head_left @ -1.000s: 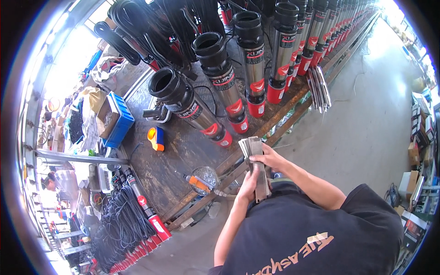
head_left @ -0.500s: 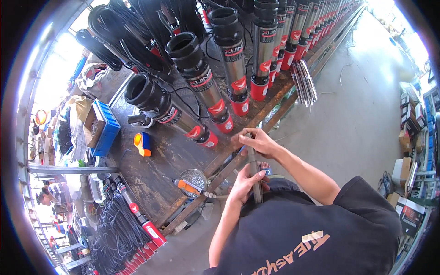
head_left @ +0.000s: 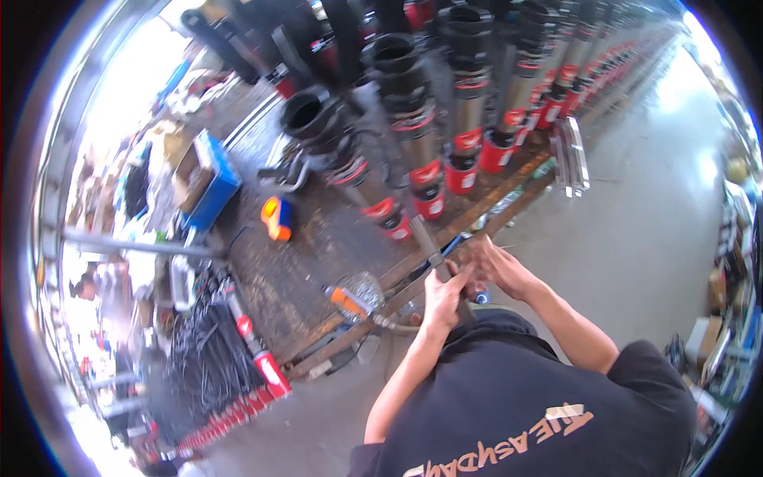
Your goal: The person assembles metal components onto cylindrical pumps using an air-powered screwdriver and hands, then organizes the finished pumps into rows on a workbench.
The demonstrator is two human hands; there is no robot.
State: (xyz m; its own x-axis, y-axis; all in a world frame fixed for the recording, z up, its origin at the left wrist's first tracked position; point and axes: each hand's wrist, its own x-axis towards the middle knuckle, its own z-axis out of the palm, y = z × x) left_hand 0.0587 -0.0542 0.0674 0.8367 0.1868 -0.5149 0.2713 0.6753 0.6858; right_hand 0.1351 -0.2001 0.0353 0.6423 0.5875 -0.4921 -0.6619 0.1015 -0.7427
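Observation:
A long, narrow grey metal strip (head_left: 427,241) slants up from near my body toward the bench edge. My left hand (head_left: 443,300) is closed around its lower part. To the right of the strip is my right hand (head_left: 505,270), its fingers stretched out, off the strip and somewhat blurred. Just beyond the strip's far end, a steel cylindrical pump with a black top and red base (head_left: 350,175) leans on the bench. A small blue-ended object (head_left: 481,298) shows below my right hand, too blurred to name.
Several similar pumps (head_left: 469,119) line the dark bench (head_left: 294,294). On it are an orange-and-blue tape dispenser (head_left: 276,219), a blue bin (head_left: 214,179) and an orange-handled air tool (head_left: 348,302) by a dish of small metal parts (head_left: 364,288). Metal strips (head_left: 571,159) overhang the right edge.
My right hand has come off the upper part of the strip and moved right. My left hand still holds the strip, which now tilts farther left. The whole view has shifted.

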